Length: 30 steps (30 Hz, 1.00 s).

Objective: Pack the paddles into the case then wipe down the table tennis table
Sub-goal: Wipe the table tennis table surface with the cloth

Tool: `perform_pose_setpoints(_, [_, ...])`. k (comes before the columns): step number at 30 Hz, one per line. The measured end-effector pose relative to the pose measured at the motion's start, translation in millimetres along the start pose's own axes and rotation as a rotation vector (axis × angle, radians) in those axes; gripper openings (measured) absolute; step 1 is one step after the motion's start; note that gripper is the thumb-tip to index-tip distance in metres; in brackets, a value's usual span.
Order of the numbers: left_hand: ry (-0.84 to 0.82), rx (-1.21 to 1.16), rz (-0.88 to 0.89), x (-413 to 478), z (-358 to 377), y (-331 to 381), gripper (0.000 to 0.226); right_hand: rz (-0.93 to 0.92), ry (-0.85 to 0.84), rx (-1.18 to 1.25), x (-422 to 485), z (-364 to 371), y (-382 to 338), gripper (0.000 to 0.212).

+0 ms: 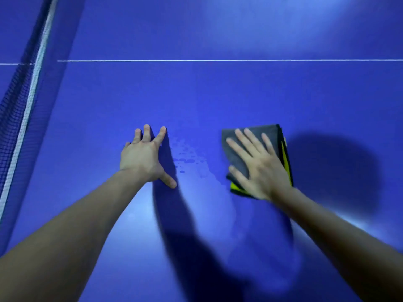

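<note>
The blue table tennis table [218, 94] fills the view. My right hand [259, 164] lies flat with straight, spread fingers on a folded grey cloth with a yellow and black edge [272, 136], pressing it onto the table. My left hand [145, 155] rests flat on the bare table surface to the left, fingers spread. Between the two hands a patch of water droplets [185, 159] sits on the surface. No paddles and no case are in view.
The net [24, 110] with its white top band runs along the left side. A white centre line [218, 60] crosses the table beyond my hands. Dark shadows of my arms and head fall on the near and right surface.
</note>
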<state>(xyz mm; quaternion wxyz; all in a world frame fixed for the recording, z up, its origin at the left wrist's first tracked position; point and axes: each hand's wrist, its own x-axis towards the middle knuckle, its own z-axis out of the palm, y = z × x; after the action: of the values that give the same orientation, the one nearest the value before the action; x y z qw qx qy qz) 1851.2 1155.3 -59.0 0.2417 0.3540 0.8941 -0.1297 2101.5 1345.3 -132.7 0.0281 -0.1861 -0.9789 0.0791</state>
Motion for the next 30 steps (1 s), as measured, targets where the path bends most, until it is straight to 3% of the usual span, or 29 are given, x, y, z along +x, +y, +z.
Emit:
perform_pose_setpoints(3, [0.031, -0.029, 0.000, -3.9, 0.4, -1.0, 0.184, 0.218, 0.003, -0.004, 72.5, 4.5, 6.5, 0.076])
perform_pose_setpoints(5, [0.125, -0.047, 0.008, -15.6, 6.8, -0.6, 0.180, 0.269, -0.023, -0.007, 82.6, 6.2, 3.6, 0.077])
perform_pose_setpoints(9, [0.386, -0.131, 0.081, -75.4, 41.2, -4.5, 0.129, 0.218, 0.027, 0.004, 6.5, 9.9, -18.3, 0.074])
perform_pose_setpoints(12, [0.395, -0.218, 0.175, -136.1, 77.4, -23.0, 0.104, 0.251, 0.064, 0.017, -91.4, 9.2, -80.5, 0.074])
perform_pose_setpoints(15, [0.287, -0.169, 0.200, -186.6, 100.0, -51.4, 0.110, 0.198, 0.006, 0.026, -189.7, 14.2, -175.0, 0.078])
perform_pose_setpoints(19, [0.048, 0.024, 0.200, -225.3, 120.3, -81.3, 0.147, 0.087, -0.083, 0.004, -259.0, 21.7, -230.3, 0.077])
perform_pose_setpoints(23, [-0.049, 0.059, 0.193, -231.6, 140.1, -86.0, 0.166, 0.079, -0.015, 0.014, -204.0, 27.3, -190.4, 0.075])
perform_pose_setpoints(26, [-0.022, 0.089, 0.188, -227.5, 145.0, -83.1, 0.168, 0.231, 0.049, 0.009, -124.8, 33.9, -153.8, 0.075])
perform_pose_setpoints(30, [0.000, 0.121, 0.209, -226.4, 145.1, -83.9, 0.171, 0.374, -0.015, 0.022, -34.2, 22.3, -118.5, 0.078])
